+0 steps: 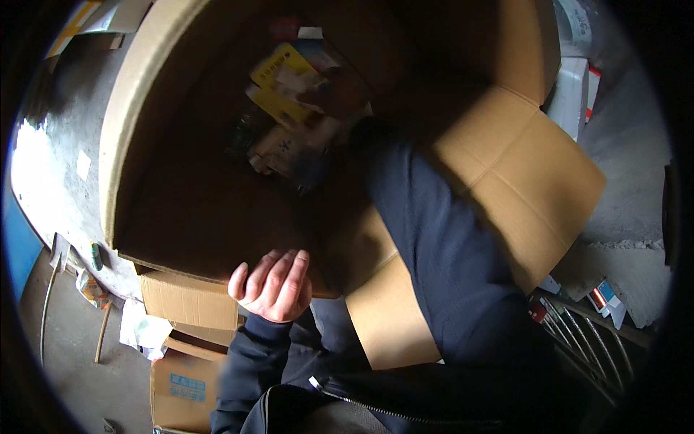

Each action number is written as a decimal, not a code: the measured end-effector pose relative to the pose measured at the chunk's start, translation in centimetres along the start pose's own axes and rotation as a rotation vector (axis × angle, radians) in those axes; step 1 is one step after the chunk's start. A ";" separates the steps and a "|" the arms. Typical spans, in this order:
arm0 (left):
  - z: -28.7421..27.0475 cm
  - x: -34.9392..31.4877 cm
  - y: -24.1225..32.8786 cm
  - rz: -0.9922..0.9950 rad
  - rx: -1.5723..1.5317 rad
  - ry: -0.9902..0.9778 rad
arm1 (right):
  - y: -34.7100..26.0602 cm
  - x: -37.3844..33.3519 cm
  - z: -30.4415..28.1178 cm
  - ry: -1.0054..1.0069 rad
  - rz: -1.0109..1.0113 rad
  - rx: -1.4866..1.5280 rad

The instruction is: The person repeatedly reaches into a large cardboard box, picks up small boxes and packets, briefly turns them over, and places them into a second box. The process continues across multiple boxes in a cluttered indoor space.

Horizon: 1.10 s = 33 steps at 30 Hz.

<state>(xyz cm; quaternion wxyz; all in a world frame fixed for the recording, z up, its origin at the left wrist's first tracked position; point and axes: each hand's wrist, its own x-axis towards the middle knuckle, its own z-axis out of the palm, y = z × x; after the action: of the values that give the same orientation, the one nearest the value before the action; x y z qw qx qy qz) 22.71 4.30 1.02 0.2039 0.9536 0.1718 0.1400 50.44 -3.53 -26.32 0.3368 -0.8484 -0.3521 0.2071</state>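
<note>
A large cardboard box lies tipped with its opening toward me and its flaps spread out. My left hand is closed, its fingers curled over the box's near edge. My right arm, in a dark sleeve, reaches deep inside. In the shadow at its end, my right hand shows only dimly beside a pile of small packages; its fingers cannot be made out. Among the pile are a yellow package, a brown-and-clear packet and a reddish item farther back.
A smaller open carton with blue print stands at the lower left. Near it on the concrete floor are white paper, a crumpled wrapper and a thin stick. Metal rods and a white box are at the right.
</note>
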 end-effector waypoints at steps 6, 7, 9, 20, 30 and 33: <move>0.0 0.2 0.3 -0.003 0.038 -0.040 | -7.7 -4.0 5.0 -0.080 0.142 -0.197; 0.0 0.2 0.4 -0.005 0.040 -0.049 | -8.4 -4.4 5.2 -0.065 0.185 -0.116; 0.0 0.2 0.4 -0.008 0.050 -0.058 | -9.4 -5.0 5.3 -0.088 0.310 0.047; -0.1 0.2 0.4 -0.017 0.058 -0.054 | -15.0 -5.0 2.6 -0.104 -0.099 -0.091; -0.4 0.2 0.0 -0.024 -0.028 -0.002 | -4.9 -3.8 -5.5 -0.268 0.124 -0.284; -0.3 0.0 -0.2 -0.024 -0.027 0.018 | 0.0 -4.9 -9.5 -0.139 0.026 -0.630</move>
<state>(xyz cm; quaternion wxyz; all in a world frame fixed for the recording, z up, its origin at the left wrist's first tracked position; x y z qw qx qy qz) 22.57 4.63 1.20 0.2166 0.9473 0.1832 0.1486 52.76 -11.17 -19.23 0.0301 -0.8990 -0.4104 0.1496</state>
